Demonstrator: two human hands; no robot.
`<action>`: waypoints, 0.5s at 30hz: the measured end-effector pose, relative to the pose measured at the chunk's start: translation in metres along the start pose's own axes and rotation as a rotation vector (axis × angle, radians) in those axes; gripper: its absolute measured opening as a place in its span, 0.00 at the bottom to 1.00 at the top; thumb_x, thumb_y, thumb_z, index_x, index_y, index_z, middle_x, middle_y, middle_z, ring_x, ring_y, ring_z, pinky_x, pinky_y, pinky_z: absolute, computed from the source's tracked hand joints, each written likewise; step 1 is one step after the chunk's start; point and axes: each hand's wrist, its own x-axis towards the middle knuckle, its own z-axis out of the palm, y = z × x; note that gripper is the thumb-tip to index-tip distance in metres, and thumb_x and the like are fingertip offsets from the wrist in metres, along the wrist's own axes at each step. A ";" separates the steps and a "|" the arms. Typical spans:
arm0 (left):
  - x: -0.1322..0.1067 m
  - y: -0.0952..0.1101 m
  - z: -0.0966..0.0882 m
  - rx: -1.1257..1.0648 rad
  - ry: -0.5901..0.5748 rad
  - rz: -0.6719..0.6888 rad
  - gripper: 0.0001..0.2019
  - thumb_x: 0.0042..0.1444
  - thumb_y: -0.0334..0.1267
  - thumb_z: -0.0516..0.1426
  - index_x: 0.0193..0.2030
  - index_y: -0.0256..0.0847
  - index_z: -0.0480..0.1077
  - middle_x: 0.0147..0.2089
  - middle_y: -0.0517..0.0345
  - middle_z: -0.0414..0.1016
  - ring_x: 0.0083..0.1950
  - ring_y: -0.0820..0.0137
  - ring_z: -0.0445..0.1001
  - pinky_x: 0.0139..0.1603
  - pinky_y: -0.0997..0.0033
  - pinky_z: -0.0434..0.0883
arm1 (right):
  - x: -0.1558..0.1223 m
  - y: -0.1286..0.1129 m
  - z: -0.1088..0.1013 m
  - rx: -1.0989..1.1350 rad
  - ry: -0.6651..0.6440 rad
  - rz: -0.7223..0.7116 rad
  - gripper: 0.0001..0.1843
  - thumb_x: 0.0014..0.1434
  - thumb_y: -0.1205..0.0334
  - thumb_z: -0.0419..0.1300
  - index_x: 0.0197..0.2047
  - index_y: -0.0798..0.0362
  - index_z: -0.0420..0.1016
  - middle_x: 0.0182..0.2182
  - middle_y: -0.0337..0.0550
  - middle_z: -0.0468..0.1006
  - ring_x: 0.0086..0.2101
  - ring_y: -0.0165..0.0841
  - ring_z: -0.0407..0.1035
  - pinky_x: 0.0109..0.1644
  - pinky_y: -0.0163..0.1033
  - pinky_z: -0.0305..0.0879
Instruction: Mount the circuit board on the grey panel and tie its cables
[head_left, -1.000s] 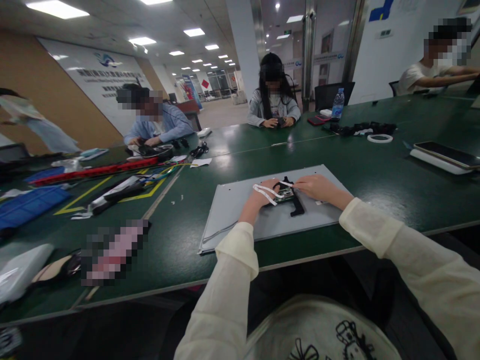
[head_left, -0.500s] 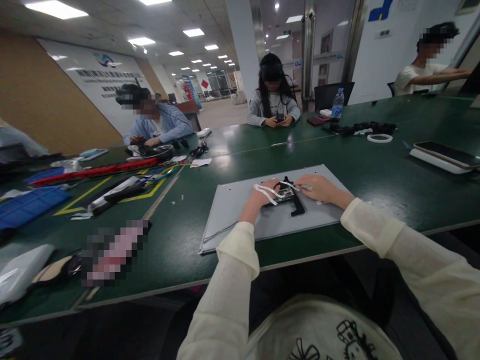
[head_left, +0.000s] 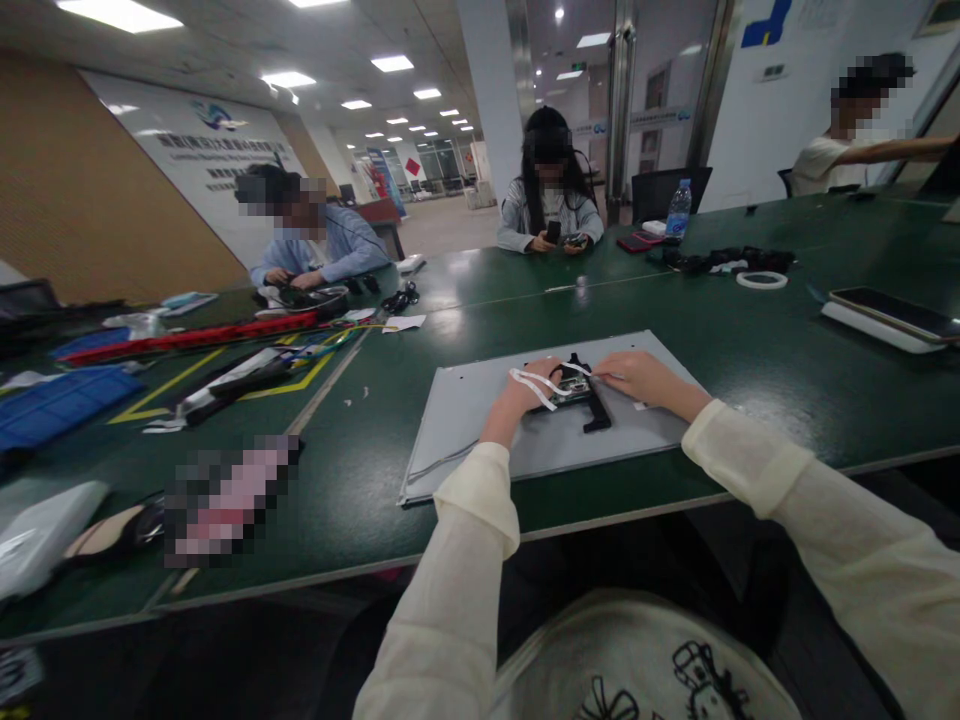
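A black plastic frame [head_left: 598,414] with a small green circuit board [head_left: 576,384] in it lies on a grey flat panel [head_left: 457,420] at the table's near edge. My left hand [head_left: 531,386] is closed on the frame's left side, its fingertips partly hidden. A thin white strip [head_left: 534,379] loops across that hand and over the board. At the board's right upper edge, my right hand [head_left: 637,376] pinches the far end of the white strip between thumb and fingers. A thin grey strip [head_left: 442,461] lies on the panel's left part.
To the left lie a blue tray [head_left: 64,400], a black-and-white bundle with wires [head_left: 225,388] and a long red strip [head_left: 187,336]. A phone [head_left: 896,310] on a white box is at right; a white ring [head_left: 761,280] lies farther back. Several people sit around the green table [head_left: 360,520].
A grey piece showing by my right fingertips is no longer seen, and that hand's fingers have shifted slightly. My left hand stays put. The person opposite has moved their hands apart.
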 end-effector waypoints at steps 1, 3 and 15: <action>0.000 0.000 0.000 0.001 0.009 0.004 0.16 0.66 0.37 0.46 0.54 0.38 0.69 0.54 0.50 0.76 0.55 0.65 0.74 0.57 0.69 0.68 | 0.000 0.001 -0.001 -0.021 0.008 0.001 0.13 0.66 0.65 0.53 0.46 0.54 0.78 0.43 0.47 0.80 0.42 0.36 0.74 0.47 0.38 0.67; 0.000 0.000 0.002 0.017 0.029 0.013 0.17 0.66 0.37 0.46 0.55 0.37 0.68 0.56 0.48 0.75 0.56 0.64 0.73 0.58 0.69 0.67 | -0.001 0.003 -0.003 -0.064 0.020 0.002 0.13 0.66 0.66 0.53 0.47 0.53 0.79 0.43 0.47 0.80 0.42 0.35 0.74 0.46 0.37 0.66; -0.001 0.001 0.005 0.038 0.055 -0.026 0.17 0.66 0.38 0.46 0.58 0.40 0.66 0.56 0.49 0.75 0.57 0.65 0.73 0.57 0.69 0.66 | 0.000 0.004 -0.001 -0.123 -0.038 -0.013 0.13 0.65 0.66 0.54 0.46 0.54 0.80 0.43 0.49 0.80 0.41 0.36 0.74 0.43 0.37 0.66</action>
